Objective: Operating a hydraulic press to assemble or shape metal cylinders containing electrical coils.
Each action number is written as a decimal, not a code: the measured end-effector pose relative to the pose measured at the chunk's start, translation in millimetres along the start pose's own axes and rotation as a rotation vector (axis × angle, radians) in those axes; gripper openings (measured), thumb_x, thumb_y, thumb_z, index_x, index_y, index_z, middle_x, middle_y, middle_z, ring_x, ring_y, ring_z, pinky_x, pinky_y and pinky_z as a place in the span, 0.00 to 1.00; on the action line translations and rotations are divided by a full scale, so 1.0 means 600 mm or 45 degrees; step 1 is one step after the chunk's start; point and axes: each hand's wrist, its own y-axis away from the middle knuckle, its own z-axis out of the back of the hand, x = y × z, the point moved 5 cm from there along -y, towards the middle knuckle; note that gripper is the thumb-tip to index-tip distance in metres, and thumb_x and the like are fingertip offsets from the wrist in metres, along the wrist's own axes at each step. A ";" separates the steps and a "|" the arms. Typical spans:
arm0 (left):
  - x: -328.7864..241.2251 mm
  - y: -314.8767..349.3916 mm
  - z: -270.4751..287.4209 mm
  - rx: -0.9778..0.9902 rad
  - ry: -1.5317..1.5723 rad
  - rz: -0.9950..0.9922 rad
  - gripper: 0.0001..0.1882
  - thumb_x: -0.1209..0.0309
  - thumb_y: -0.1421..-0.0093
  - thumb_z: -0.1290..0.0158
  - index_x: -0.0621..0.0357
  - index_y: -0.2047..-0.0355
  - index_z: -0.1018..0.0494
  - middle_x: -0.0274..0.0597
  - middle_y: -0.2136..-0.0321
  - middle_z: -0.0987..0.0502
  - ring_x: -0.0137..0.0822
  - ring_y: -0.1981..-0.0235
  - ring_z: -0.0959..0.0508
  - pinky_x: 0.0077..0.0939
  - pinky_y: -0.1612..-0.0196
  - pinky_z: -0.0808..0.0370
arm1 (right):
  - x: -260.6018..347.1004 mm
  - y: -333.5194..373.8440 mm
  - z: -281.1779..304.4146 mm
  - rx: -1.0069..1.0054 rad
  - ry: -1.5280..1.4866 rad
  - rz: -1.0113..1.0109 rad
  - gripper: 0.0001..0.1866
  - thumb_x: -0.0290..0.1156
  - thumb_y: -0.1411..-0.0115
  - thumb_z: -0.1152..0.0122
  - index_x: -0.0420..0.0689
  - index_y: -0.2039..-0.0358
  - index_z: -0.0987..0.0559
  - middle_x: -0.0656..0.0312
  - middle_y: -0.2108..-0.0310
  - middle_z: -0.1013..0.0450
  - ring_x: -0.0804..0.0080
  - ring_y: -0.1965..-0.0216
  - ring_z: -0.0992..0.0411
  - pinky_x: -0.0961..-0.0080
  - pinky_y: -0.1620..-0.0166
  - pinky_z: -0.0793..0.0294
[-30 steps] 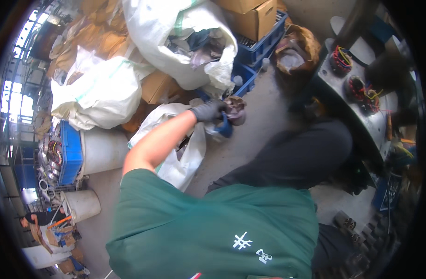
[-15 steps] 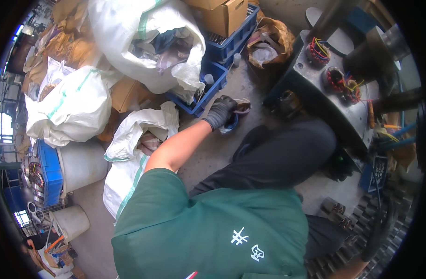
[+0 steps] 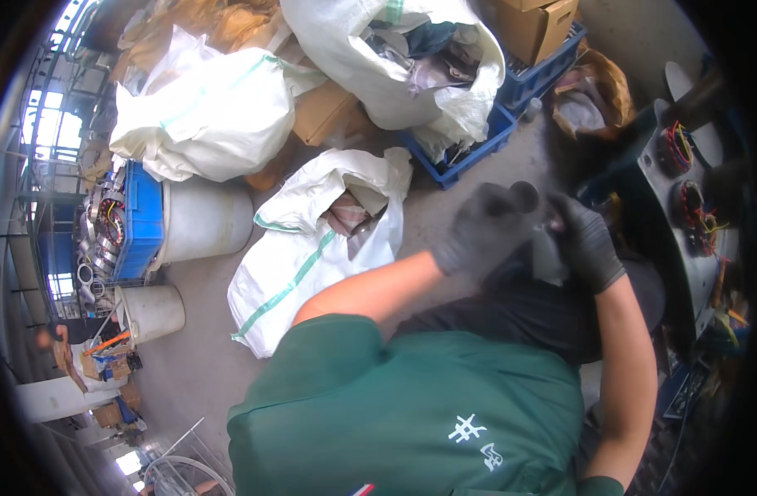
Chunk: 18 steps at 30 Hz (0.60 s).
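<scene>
My left hand [image 3: 488, 230], in a dark grey glove, is closed at a dark round-ended cylinder [image 3: 524, 197] in front of my lap. Motion blurs it somewhat, and most of the cylinder is hidden. Close by on the right, my gloved right hand [image 3: 589, 241] has its fingers curled in toward the cylinder. What those fingers hold, if anything, I cannot make out. A pale grey patch shows between the hands, too blurred to name.
White woven sacks [image 3: 288, 264] with cloth inside stand to the left and ahead. Beyond my hands are a blue crate [image 3: 449, 178] and a brown paper bag [image 3: 614, 87]. A metal bench [image 3: 655, 211] on the right bears wire-wound motor parts [image 3: 694, 202].
My left hand has left the small tub on the floor and come back to the right. My right hand has risen from the metal cylinders at lower right to meet it. The view has shifted leftward.
</scene>
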 end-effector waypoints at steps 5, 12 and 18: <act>0.372 0.092 0.323 -0.324 -0.842 0.805 0.11 0.67 0.32 0.42 0.57 0.53 0.19 0.47 0.59 0.15 0.48 0.59 0.16 0.39 0.52 0.20 | -0.082 0.008 0.043 -0.557 -0.326 -0.078 0.17 0.15 0.36 0.41 0.43 0.48 0.19 0.51 0.64 0.19 0.64 0.60 0.18 0.69 0.51 0.20; 0.529 0.086 0.478 1.198 -1.830 0.726 0.16 0.62 0.39 0.44 0.55 0.57 0.13 0.49 0.60 0.12 0.51 0.59 0.13 0.42 0.54 0.18 | -0.121 0.007 0.038 -0.643 -0.557 -0.300 0.18 0.14 0.36 0.38 0.44 0.47 0.19 0.58 0.62 0.17 0.74 0.56 0.20 0.73 0.49 0.21; 0.536 0.041 0.469 1.343 -1.845 0.867 0.16 0.65 0.40 0.43 0.56 0.56 0.13 0.51 0.60 0.12 0.52 0.58 0.13 0.43 0.53 0.18 | -0.119 0.008 0.037 -0.621 -0.643 -0.308 0.18 0.17 0.36 0.36 0.43 0.46 0.19 0.58 0.60 0.17 0.74 0.55 0.20 0.72 0.47 0.20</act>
